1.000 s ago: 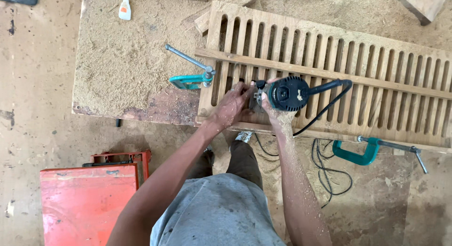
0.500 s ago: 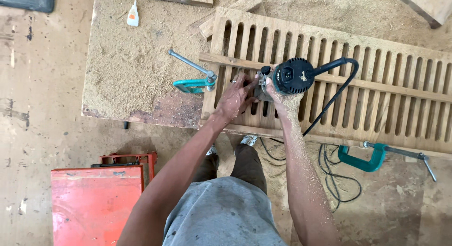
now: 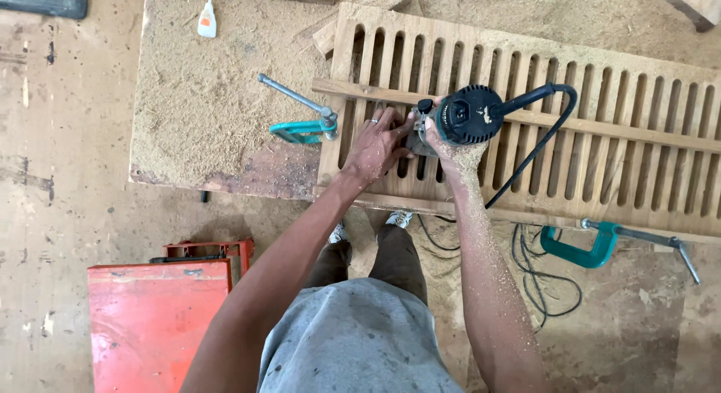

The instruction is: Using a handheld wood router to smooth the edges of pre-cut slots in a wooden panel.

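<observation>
Router [image 3: 467, 115] base hidden by both hands [image 3: 405, 141].

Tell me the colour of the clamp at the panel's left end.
Teal, with a grey metal screw: the clamp shows best in the head view.

Router [image 3: 469, 116]: on the slatted panel [image 3: 601, 100], near its left end.
Hands: left hand [image 3: 375, 141] left of the router, right hand [image 3: 451, 149] beneath it.
2 clamps: one clamp [image 3: 304, 122] at the panel's left edge, another clamp [image 3: 601, 243] at its near edge, right.
Glue bottle [image 3: 207, 19]: far left on the board [image 3: 203, 100].
Box [image 3: 154, 321]: on the floor, left of the person.
</observation>
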